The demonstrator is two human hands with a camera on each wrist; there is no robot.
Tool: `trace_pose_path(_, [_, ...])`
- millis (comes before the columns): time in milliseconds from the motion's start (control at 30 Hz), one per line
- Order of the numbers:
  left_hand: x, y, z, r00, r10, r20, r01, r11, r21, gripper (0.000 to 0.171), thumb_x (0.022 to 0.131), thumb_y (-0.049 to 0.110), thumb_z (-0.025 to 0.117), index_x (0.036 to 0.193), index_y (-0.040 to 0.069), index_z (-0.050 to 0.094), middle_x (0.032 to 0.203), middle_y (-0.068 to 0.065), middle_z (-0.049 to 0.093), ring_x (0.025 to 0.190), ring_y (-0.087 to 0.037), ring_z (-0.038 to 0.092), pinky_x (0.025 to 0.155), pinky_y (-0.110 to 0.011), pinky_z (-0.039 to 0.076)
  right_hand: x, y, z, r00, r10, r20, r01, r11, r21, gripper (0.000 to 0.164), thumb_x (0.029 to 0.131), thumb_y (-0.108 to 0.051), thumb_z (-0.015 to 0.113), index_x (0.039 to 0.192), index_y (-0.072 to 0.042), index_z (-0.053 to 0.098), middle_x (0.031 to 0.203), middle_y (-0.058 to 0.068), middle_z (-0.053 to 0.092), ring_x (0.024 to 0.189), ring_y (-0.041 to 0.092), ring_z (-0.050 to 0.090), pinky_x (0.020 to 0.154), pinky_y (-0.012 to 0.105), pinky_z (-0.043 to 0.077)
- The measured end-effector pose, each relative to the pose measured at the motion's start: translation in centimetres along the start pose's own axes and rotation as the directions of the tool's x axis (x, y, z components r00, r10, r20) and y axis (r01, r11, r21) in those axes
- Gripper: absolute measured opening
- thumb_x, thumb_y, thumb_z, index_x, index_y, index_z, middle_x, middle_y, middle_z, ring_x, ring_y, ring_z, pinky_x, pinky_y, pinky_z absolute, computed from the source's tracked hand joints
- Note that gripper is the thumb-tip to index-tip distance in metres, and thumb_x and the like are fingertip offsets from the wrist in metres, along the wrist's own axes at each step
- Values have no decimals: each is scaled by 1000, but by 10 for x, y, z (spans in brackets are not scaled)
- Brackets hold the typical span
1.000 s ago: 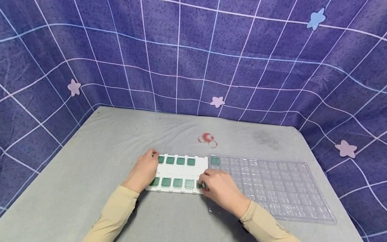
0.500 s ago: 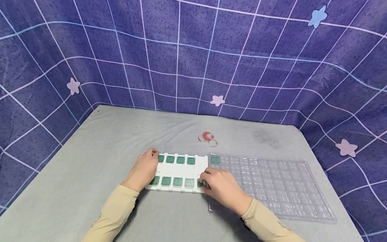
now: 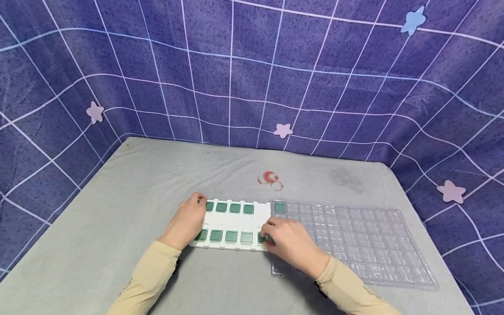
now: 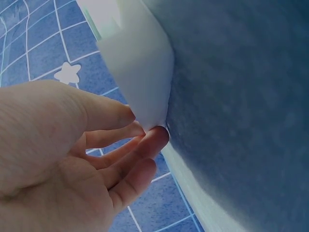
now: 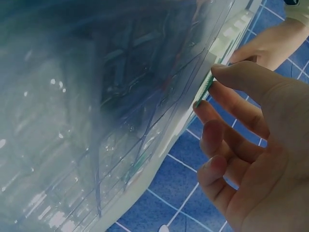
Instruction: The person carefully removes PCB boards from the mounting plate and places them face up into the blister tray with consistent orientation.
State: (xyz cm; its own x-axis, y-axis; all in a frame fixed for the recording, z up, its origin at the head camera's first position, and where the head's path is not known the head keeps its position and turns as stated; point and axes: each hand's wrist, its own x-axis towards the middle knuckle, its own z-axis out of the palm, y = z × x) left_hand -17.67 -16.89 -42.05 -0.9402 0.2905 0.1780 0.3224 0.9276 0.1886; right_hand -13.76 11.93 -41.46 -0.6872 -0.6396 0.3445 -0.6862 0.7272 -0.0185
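Observation:
A white slotted tray [image 3: 236,220] lies on the grey cloth, carrying two rows of small green circuit boards. My left hand [image 3: 186,223] grips the tray's left end; in the left wrist view, thumb and fingertips meet at the corner of the white tray [image 4: 140,72]. At the tray's near right corner, my right hand [image 3: 293,243] pinches a green circuit board [image 3: 261,238] between thumb and fingers. The right wrist view shows this green circuit board [image 5: 204,93] tilted on edge at the fingertips, partly hidden. The far right slot of the tray holds no board.
Right of the white tray lies a clear plastic tray [image 3: 366,245] with many compartments, partly under my right forearm. One green circuit board [image 3: 280,207] sits in its far left compartment. A purple gridded curtain [image 3: 252,78] closes off the back and sides.
My right hand has shifted very slightly to the right at the near corner slot, still pinching the circuit board. My left hand keeps its place on the tray.

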Motion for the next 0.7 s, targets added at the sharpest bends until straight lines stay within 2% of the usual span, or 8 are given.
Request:
trace_pose_path(467, [0, 0, 2, 1000, 4, -6, -4, 1000, -3, 37, 95, -9, 53, 130, -18, 57, 129, -30, 59, 112, -41, 63, 99, -53, 51, -1, 6, -5, 1000, 8, 19, -9, 999, 39, 20, 76, -21, 87, 87, -19, 71, 87, -8, 67, 71, 7, 62, 59, 25, 53])
trace_pose_path(700, [0, -1, 1, 1000, 5, -7, -5, 1000, -4, 38, 94, -10, 53, 131, -18, 57, 129, -30, 59, 113, -41, 62, 98, -52, 51, -1, 18, -6, 1000, 7, 8, -7, 999, 47, 20, 77, -21, 87, 90, -19, 72, 89, -7, 68, 67, 6, 63, 56, 22, 51])
